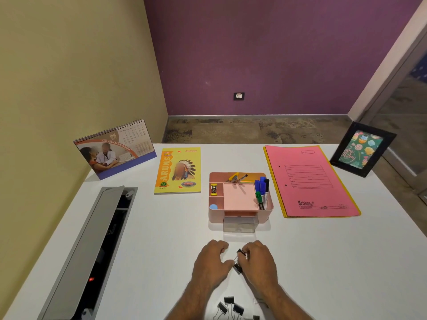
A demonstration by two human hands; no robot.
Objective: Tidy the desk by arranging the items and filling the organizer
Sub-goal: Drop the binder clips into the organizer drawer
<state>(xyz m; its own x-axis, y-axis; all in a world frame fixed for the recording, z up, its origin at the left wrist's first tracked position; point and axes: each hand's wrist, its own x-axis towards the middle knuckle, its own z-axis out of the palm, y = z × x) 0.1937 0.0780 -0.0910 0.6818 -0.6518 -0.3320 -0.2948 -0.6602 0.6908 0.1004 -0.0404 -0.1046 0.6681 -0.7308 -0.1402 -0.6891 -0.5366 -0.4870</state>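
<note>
A black wall socket plate (239,96) sits low on the purple wall (265,54), which meets an olive-yellow wall (69,65) above a mottled brown floor (254,129).

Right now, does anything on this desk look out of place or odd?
Yes: loose binder clips lie scattered at the near edge, unsorted. The organizer has its clear drawer pulled open. The right hand holds more clips.

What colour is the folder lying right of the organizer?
Pink folder, over a yellow one; the head view shows it.
</note>
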